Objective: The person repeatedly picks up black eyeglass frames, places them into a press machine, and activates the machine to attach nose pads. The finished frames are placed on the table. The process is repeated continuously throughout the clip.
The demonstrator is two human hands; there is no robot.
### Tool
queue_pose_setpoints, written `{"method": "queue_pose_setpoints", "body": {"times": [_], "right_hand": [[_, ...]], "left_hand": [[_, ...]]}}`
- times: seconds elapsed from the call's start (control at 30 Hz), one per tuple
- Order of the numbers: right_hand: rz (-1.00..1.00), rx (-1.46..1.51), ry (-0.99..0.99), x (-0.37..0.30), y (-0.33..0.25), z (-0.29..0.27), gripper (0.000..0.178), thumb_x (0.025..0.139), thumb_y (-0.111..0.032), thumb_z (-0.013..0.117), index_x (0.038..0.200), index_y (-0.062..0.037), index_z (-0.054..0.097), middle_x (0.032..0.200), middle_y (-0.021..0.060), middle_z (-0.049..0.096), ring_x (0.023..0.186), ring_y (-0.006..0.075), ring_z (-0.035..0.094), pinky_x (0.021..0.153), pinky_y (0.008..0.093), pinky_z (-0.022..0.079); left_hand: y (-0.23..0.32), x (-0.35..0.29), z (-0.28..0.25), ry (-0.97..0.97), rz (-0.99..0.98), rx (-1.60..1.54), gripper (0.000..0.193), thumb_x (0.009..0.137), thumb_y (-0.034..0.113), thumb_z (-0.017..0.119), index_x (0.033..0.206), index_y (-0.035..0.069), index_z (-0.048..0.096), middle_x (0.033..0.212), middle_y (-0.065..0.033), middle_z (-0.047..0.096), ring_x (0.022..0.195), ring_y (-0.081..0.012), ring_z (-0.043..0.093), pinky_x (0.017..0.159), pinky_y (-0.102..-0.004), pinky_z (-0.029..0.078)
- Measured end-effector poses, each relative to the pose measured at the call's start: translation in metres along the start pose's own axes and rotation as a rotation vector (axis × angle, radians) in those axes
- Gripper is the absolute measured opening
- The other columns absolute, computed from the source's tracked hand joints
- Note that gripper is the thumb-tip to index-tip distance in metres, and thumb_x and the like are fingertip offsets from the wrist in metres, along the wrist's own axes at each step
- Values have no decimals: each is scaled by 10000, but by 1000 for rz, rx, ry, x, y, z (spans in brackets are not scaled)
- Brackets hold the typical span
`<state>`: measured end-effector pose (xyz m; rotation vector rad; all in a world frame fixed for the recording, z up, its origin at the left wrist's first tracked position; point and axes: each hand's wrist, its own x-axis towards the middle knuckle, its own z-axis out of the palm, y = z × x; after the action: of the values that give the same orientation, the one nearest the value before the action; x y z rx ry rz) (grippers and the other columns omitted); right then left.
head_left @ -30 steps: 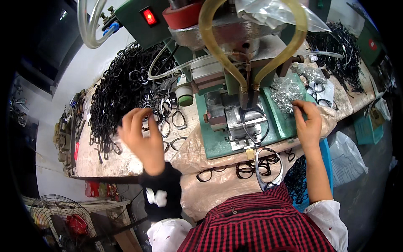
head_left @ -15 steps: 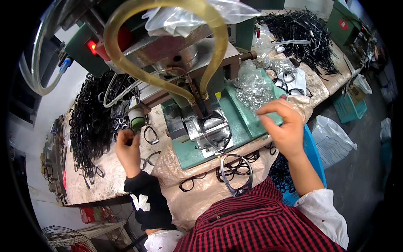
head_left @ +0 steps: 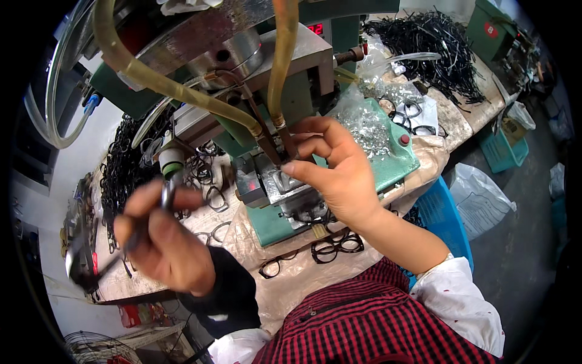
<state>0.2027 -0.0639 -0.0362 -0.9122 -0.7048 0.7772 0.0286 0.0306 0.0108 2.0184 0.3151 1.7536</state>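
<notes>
My left hand [head_left: 173,246], smeared by motion at the left, is closed on a dark eyeglass frame [head_left: 88,276], whose blurred rim sticks out past the fingers. My right hand [head_left: 339,167] reaches into the green bench machine [head_left: 273,225], beside the two brown metal prongs [head_left: 284,141]. Its thumb and fingertips are pinched together over the metal fixture [head_left: 297,197]; what they hold, if anything, is too small to make out. Below the fixture, several black eyeglass frames [head_left: 327,253] lie on brown paper at the table's front.
Yellowish hoses [head_left: 182,97] hang across the machine. A clear bag of small shiny metal parts [head_left: 364,130] lies on its green base, near a red button [head_left: 404,140]. Heaps of dark frame pieces [head_left: 121,176] and black strips [head_left: 430,54] flank it. A blue basket [head_left: 448,212] stands right.
The eyeglass frame that sat in the machine's fixture is out, now in my left hand at the left. My right hand has moved left from the bag of metal parts to the prongs.
</notes>
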Motion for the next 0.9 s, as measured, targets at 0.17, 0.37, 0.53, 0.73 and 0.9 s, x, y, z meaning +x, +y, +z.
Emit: {"method": "queue_pose_setpoints", "body": {"times": [0.17,0.37,0.53,0.73,0.9], "right_hand": [[-77,-235,7,-24,-17,9,586,861,68,647,1406,33,436,1294,109,629,1092,143,613,1022,312,457],[-57,-1020,85,-23,6,-97,291,855,14,564,1114,-1,694,1128,148,720,1105,241,672,978,348,494],[-202,-1131,112,-33,6,-129,295,839,13,539,1080,-30,705,1054,160,721,1040,330,674,919,392,514],[-241,-1127,268,-18,6,-152,195,800,-22,612,971,-36,706,988,143,696,984,333,644,899,403,493],[-192,-1445,205,-35,7,-139,75,746,-56,711,817,-40,692,847,122,640,910,339,606,858,426,484]], "left_hand": [[14,2,1,-42,-128,-91,281,1057,162,467,1246,-23,564,875,-122,653,579,-110,573,462,-218,456],[57,-31,11,-725,-1487,-974,368,1080,308,379,1232,5,522,699,-158,633,470,-188,569,415,-250,459],[54,-39,41,-552,-1639,-786,389,1088,268,323,1186,-41,538,596,-165,588,355,-190,459,352,-254,379],[53,-41,41,-530,-1688,-816,372,1084,261,341,1186,-35,541,605,-157,592,372,-190,498,347,-249,389],[43,-47,38,-606,-1631,-854,405,1091,299,332,1194,-37,533,640,-159,612,405,-192,535,359,-244,407]]}}
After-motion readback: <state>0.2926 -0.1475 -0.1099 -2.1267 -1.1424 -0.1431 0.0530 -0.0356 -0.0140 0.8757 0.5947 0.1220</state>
